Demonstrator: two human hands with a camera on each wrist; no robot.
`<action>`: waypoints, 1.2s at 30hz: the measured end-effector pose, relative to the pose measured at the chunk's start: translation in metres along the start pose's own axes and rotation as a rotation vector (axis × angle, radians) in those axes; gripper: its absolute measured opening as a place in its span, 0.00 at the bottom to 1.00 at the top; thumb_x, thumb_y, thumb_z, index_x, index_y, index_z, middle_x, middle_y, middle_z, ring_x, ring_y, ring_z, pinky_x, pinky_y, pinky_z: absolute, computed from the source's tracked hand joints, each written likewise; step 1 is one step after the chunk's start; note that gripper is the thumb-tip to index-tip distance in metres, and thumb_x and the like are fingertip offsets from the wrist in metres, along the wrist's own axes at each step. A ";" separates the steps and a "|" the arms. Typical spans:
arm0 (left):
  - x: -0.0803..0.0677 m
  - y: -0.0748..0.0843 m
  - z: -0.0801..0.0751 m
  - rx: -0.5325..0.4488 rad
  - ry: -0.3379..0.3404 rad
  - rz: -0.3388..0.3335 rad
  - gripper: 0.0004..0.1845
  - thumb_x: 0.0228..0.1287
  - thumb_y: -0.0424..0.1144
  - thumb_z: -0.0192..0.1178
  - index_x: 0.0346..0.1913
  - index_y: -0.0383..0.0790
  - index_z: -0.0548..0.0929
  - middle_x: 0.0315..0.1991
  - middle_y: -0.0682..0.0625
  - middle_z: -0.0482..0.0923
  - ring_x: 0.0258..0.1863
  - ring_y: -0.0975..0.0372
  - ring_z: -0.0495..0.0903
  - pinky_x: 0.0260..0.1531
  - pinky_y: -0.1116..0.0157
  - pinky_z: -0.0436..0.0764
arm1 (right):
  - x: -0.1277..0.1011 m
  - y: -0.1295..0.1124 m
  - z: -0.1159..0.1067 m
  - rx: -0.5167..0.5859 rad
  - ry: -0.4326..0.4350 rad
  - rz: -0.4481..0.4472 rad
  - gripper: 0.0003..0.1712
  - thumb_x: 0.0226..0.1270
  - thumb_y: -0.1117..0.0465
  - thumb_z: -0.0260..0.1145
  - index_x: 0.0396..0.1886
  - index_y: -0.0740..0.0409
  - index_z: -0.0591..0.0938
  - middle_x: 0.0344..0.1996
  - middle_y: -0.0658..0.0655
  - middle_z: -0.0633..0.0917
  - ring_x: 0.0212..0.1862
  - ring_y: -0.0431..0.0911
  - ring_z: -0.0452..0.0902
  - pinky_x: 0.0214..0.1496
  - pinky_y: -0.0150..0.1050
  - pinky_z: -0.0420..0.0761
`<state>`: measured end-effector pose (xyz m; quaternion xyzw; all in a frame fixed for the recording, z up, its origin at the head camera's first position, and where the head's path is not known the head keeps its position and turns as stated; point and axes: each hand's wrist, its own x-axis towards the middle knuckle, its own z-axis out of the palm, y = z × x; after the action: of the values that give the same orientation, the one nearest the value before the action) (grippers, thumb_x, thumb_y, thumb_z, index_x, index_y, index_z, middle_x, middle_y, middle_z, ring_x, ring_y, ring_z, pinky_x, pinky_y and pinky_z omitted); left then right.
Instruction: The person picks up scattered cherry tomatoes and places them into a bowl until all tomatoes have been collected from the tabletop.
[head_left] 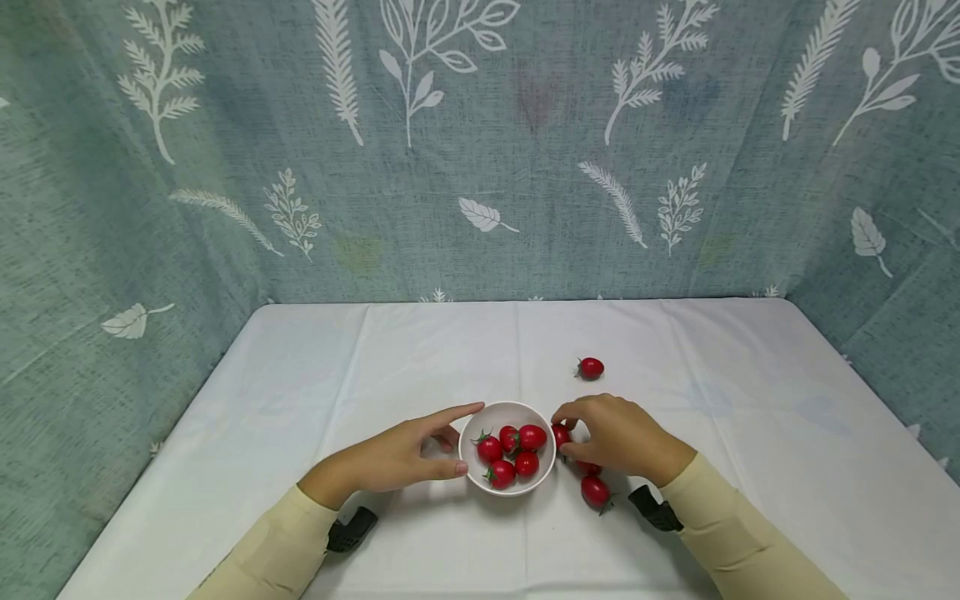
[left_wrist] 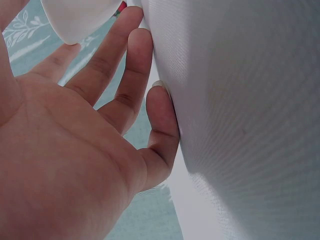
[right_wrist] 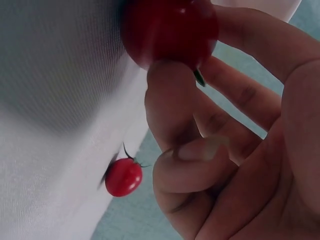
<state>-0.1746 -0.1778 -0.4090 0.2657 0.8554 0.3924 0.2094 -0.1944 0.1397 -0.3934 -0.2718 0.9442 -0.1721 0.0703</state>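
While the left hand [head_left: 397, 457] cups the small white round bowl [head_left: 507, 492] of cherry tomatoes with straight, spread fingers [left_wrist: 132, 65], the right hand [head_left: 618, 435] pinches a glossy red cherry tomato [right_wrist: 170, 31] just beside the bowl's rim on the white-clothed worktop [head_left: 420, 350].

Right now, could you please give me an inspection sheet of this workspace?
Surface: table under a white cloth, creased.
Job's things: white bowl holding five tomatoes; one tomato pinched; two tomatoes on the cloth by the right hand; one farther back.
Clutter: nothing seen.
Hands: left hand steadies the bowl, fingers straight; right hand pinches a tomato beside the rim.
Cables: nothing seen; black wrist mounts on both sleeves.
Surroundings: teal leaf-print curtain on three sides.
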 end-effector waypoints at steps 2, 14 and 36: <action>0.000 0.000 0.000 0.000 0.001 0.000 0.40 0.67 0.54 0.65 0.77 0.65 0.58 0.49 0.58 0.83 0.53 0.62 0.79 0.56 0.53 0.74 | 0.000 -0.001 0.001 0.000 0.007 0.008 0.17 0.56 0.57 0.78 0.46 0.48 0.87 0.34 0.43 0.86 0.31 0.38 0.73 0.33 0.35 0.76; 0.001 -0.001 0.000 0.007 0.000 -0.002 0.40 0.67 0.54 0.65 0.78 0.65 0.57 0.49 0.58 0.82 0.53 0.62 0.79 0.55 0.53 0.74 | 0.002 -0.006 0.007 -0.003 0.057 0.080 0.16 0.55 0.58 0.77 0.45 0.47 0.88 0.33 0.43 0.86 0.28 0.38 0.71 0.28 0.34 0.73; 0.001 -0.002 0.000 0.021 0.001 -0.005 0.40 0.67 0.56 0.64 0.78 0.66 0.57 0.50 0.59 0.82 0.53 0.63 0.79 0.55 0.53 0.74 | 0.006 -0.004 0.011 0.076 0.078 0.132 0.20 0.55 0.61 0.77 0.47 0.47 0.83 0.38 0.46 0.86 0.24 0.39 0.71 0.26 0.35 0.72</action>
<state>-0.1760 -0.1782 -0.4107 0.2656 0.8602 0.3829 0.2070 -0.1946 0.1303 -0.4029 -0.1993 0.9549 -0.2133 0.0549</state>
